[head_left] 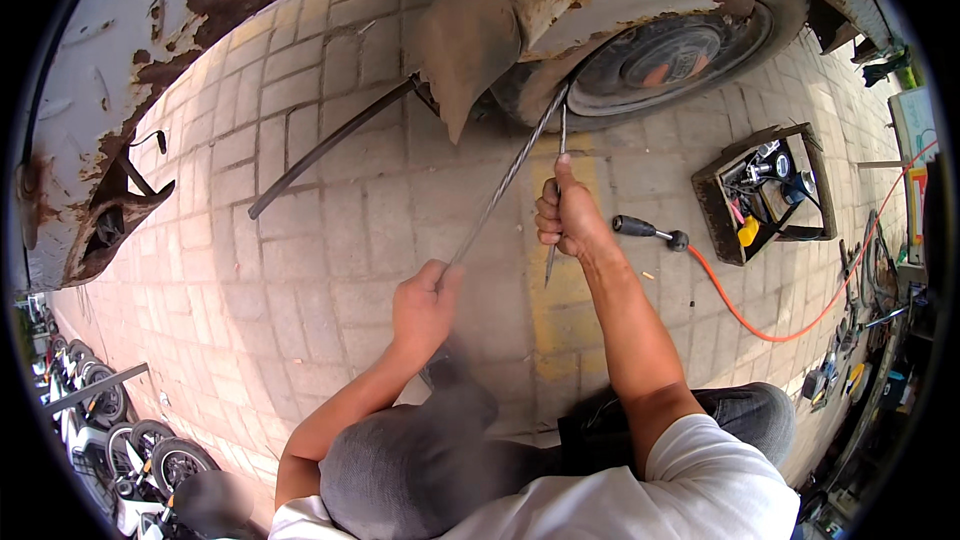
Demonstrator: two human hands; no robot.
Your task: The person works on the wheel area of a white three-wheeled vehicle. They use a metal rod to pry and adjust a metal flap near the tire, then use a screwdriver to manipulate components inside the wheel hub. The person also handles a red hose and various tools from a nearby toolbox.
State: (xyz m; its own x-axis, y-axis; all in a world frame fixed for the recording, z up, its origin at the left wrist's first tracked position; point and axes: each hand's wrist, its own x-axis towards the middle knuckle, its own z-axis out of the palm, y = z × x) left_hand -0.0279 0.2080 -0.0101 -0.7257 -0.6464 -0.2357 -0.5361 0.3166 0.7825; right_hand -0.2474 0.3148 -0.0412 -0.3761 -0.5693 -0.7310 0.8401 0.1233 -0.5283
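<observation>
Over brick paving point(300, 280), two hands point(423, 308) point(574, 212) hold two metal bars point(505, 180) at one wheel point(678, 48).

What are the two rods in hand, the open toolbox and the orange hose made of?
Left rod: likely steel, bare grey with bright streaks.
Right rod: likely steel too, similar glints.
Toolbox: probably wood, dark, worn, thick rough-edged walls.
Orange hose: rubber or plastic, smooth, lying in a curve; can't tell which.

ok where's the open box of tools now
In the head view, the open box of tools sits on the paving right of the person's right hand, with the orange hose curving below it and the wheel to its upper left.
</observation>
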